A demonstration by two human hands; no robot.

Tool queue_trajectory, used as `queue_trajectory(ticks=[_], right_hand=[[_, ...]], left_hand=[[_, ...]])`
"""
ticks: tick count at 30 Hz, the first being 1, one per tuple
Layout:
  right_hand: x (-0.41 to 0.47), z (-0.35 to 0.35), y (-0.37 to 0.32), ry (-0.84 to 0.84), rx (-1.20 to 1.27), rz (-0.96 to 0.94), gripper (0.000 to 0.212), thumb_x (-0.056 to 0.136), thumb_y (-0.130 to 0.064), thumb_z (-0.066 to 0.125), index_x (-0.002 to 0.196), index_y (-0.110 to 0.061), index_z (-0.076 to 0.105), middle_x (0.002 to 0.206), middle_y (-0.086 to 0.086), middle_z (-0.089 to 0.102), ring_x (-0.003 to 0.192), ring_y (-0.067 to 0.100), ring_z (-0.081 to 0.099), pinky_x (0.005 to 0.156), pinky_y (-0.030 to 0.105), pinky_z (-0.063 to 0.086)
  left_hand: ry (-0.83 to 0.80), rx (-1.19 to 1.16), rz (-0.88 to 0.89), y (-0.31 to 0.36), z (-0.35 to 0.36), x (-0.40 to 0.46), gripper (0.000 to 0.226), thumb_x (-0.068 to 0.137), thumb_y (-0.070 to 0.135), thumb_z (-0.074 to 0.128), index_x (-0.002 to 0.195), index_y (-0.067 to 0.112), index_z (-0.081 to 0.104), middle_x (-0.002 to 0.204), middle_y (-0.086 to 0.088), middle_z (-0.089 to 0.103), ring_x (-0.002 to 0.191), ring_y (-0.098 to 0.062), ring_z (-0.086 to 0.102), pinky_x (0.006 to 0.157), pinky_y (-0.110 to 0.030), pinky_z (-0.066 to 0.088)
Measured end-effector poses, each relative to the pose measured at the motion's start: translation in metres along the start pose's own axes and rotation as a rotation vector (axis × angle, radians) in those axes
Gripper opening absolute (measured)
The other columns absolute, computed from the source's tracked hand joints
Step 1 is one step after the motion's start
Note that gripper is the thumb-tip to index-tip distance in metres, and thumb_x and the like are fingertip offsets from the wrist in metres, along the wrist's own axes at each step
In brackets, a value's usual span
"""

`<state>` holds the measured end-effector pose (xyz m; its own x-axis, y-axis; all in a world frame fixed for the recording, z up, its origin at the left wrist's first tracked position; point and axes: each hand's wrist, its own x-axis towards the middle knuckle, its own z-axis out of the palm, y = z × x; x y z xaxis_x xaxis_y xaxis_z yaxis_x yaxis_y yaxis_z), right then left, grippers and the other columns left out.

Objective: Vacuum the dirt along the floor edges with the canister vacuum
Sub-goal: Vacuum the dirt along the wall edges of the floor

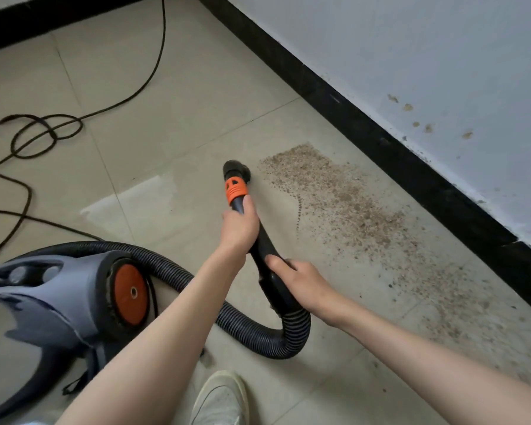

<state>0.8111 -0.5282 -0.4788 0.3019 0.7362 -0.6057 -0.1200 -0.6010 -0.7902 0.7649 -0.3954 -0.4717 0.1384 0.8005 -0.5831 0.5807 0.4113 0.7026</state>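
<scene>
A band of brown dirt (pixel 347 207) lies on the beige tile floor beside the black baseboard (pixel 380 142). The black vacuum handle (pixel 262 243) ends in an orange collar and a black round nozzle (pixel 235 168) resting on the floor just left of the dirt's far end. My left hand (pixel 239 225) grips the handle right behind the orange collar. My right hand (pixel 301 282) holds the handle lower down, near where the ribbed black hose (pixel 246 329) joins. The grey canister vacuum (pixel 59 302) with an orange wheel hub sits at the lower left.
A black power cord (pixel 34 136) loops over the floor at the left and runs up to the far wall. A white wall (pixel 442 56) with a few stains rises above the baseboard. My white shoe (pixel 221 400) is at the bottom edge.
</scene>
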Motion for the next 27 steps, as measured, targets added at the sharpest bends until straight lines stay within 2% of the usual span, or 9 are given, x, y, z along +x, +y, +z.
queue_trajectory(ticks=[1,3,5,8,11,13,18,24,27], right_hand=[[-0.002,-0.001,0.001,0.028,0.029,0.011,0.054,0.089,-0.050,0.057,0.090,0.004,0.066,0.074,0.013,0.066,0.072,0.031,0.063,0.083,0.054,0.053],[-0.006,-0.002,0.004,0.067,0.067,0.012,0.054,0.091,-0.048,0.056,0.094,0.006,0.064,0.079,0.015,0.067,0.078,0.034,0.064,0.087,0.054,0.051],[-0.010,0.000,0.006,0.114,0.068,-0.013,0.043,0.093,-0.043,0.056,0.090,-0.001,0.066,0.086,0.015,0.071,0.084,0.032,0.066,0.089,0.049,0.051],[-0.013,0.015,0.004,0.144,0.060,-0.092,0.023,0.095,-0.034,0.053,0.081,-0.017,0.059,0.081,0.010,0.072,0.079,0.026,0.069,0.082,0.042,0.053],[-0.016,0.037,0.005,0.139,-0.084,-0.146,0.034,0.095,-0.045,0.049,0.073,-0.020,0.055,0.071,-0.001,0.066,0.074,0.021,0.064,0.068,0.031,0.047],[-0.018,0.042,0.006,0.109,-0.154,-0.159,0.041,0.094,-0.050,0.050,0.066,-0.019,0.052,0.062,-0.005,0.059,0.064,0.016,0.058,0.060,0.026,0.042],[-0.022,0.042,0.008,-0.031,-0.156,-0.146,0.045,0.093,-0.045,0.054,0.057,-0.019,0.047,0.051,-0.008,0.054,0.054,0.009,0.051,0.059,0.028,0.041],[-0.035,0.036,0.015,0.077,-0.151,-0.114,0.047,0.096,-0.044,0.050,0.057,-0.018,0.048,0.057,-0.003,0.057,0.058,0.015,0.054,0.062,0.030,0.043],[-0.035,0.020,0.005,0.068,0.034,-0.079,0.044,0.098,-0.039,0.049,0.064,-0.012,0.054,0.062,0.010,0.063,0.055,0.023,0.059,0.063,0.039,0.049]], left_hand=[[-0.022,0.036,0.024,0.004,0.007,-0.001,0.065,0.097,0.052,0.033,0.133,-0.002,0.039,0.122,-0.020,0.055,0.102,-0.032,0.057,0.070,-0.031,0.045],[-0.046,0.087,0.064,0.006,0.016,-0.004,0.063,0.097,0.050,0.033,0.129,-0.003,0.043,0.121,-0.022,0.057,0.104,-0.034,0.059,0.066,-0.033,0.043],[-0.050,0.104,0.086,0.001,0.019,-0.007,0.062,0.097,0.049,0.034,0.127,-0.005,0.044,0.120,-0.025,0.057,0.103,-0.036,0.060,0.064,-0.033,0.042],[-0.023,0.070,0.068,-0.011,0.011,-0.013,0.062,0.096,0.048,0.037,0.124,-0.007,0.046,0.116,-0.026,0.059,0.081,-0.031,0.059,0.057,-0.030,0.038],[0.040,-0.066,-0.010,-0.024,-0.008,-0.016,0.062,0.094,0.048,0.041,0.121,-0.007,0.048,0.113,-0.027,0.060,0.091,-0.033,0.062,0.080,-0.039,0.052],[0.085,-0.103,-0.055,-0.034,-0.019,-0.021,0.061,0.093,0.048,0.041,0.122,-0.006,0.047,0.114,-0.024,0.060,0.101,-0.036,0.061,0.091,-0.044,0.050],[0.153,-0.102,-0.092,-0.054,-0.039,-0.037,0.057,0.095,0.048,0.037,0.123,-0.001,0.045,0.102,-0.014,0.058,0.087,-0.028,0.056,0.073,-0.034,0.044],[0.015,0.005,0.044,-0.046,-0.022,-0.043,0.048,0.097,0.047,0.038,0.104,0.003,0.055,0.089,-0.010,0.057,0.078,-0.024,0.055,0.071,-0.032,0.041],[-0.053,0.023,0.044,-0.030,-0.005,-0.037,0.057,0.096,0.047,0.038,0.120,-0.003,0.050,0.104,-0.017,0.060,0.087,-0.027,0.057,0.069,-0.029,0.039]])
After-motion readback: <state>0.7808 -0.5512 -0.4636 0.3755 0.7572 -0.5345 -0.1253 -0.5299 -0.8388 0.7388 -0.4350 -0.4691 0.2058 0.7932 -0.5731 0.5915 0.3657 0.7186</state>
